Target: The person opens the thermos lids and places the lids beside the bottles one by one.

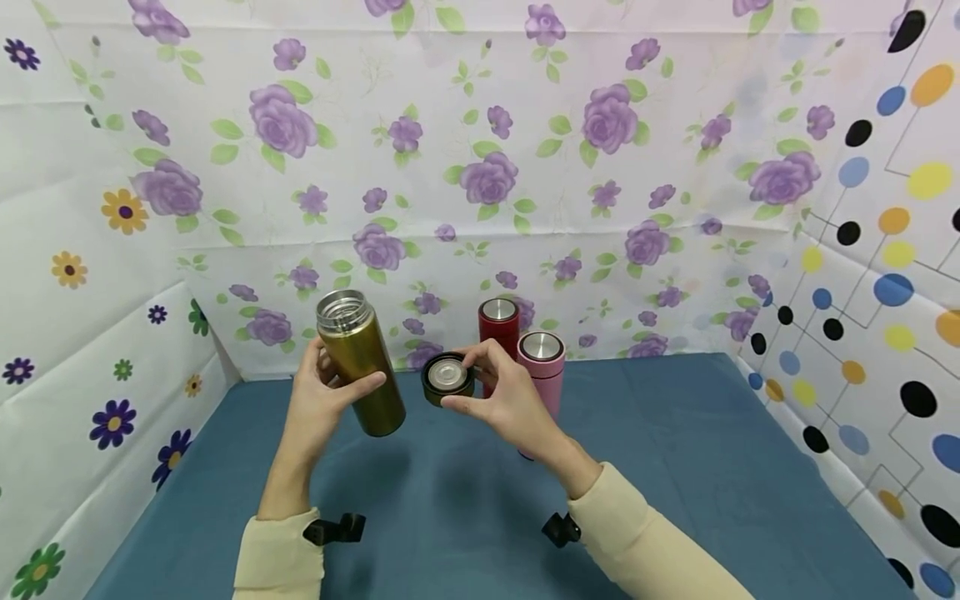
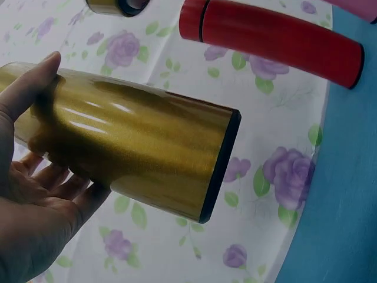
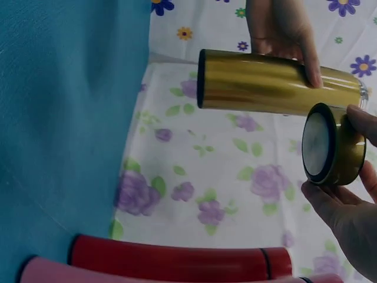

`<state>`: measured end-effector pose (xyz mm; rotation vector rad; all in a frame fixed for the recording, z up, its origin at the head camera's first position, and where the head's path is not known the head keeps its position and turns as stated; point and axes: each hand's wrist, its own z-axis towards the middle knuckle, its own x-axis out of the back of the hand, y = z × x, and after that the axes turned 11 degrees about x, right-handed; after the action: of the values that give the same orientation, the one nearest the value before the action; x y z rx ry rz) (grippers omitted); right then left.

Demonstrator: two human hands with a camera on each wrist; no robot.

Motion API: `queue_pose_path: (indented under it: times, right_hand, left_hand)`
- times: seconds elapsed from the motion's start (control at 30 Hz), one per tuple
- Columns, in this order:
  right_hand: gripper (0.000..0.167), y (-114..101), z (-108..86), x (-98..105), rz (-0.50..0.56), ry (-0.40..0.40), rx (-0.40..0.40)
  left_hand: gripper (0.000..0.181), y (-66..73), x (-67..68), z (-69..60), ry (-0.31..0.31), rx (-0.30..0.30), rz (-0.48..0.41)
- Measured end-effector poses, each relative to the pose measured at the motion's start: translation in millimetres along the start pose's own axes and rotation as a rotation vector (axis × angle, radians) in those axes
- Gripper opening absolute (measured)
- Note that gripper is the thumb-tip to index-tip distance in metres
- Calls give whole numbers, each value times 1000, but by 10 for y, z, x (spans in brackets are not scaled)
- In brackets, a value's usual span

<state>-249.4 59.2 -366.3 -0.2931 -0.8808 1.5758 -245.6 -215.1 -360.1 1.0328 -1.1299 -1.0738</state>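
Observation:
A gold bottle point(image 1: 369, 367), lidless with its steel mouth showing, leans a little to the left in the grip of my left hand point(image 1: 318, 400). My left fingers wrap its side in the left wrist view, the thumb across the gold surface point(image 2: 147, 141). To the right of the bottle, my right hand point(image 1: 513, 404) pinches the round gold lid point(image 1: 448, 379) between thumb and fingers, its inner side facing up toward the head camera. In the right wrist view the lid point(image 3: 334, 144) is near the bottle's mouth end, and the bottle point(image 3: 265, 81) is in my left hand.
Behind my right hand a red bottle point(image 1: 498, 312) and a pink bottle point(image 1: 546, 375) stand with steel-topped lids on. A blue cloth point(image 1: 675, 467) covers the table. Flowered sheeting point(image 1: 450, 125) hangs behind, with a dotted sheet point(image 1: 885, 250) at the right.

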Motion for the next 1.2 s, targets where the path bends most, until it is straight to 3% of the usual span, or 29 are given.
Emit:
queue_pose_path:
  times: [0.2, 0.47, 0.77, 1.2]
  right_hand:
    - [47, 121, 70, -168, -51, -10, -59]
    - [49, 324, 170, -329, -96, 12, -86]
    - [49, 533, 241, -420, -100, 4, -176]
    - [48, 732, 370, -639, -116, -28, -223]
  left_hand:
    - [84, -54, 72, 68, 63, 18, -19]
    - [80, -156, 143, 198, 125, 85, -47]
    - [82, -224, 197, 325, 146, 119, -7]
    - [97, -296, 320, 488, 165, 167, 2]
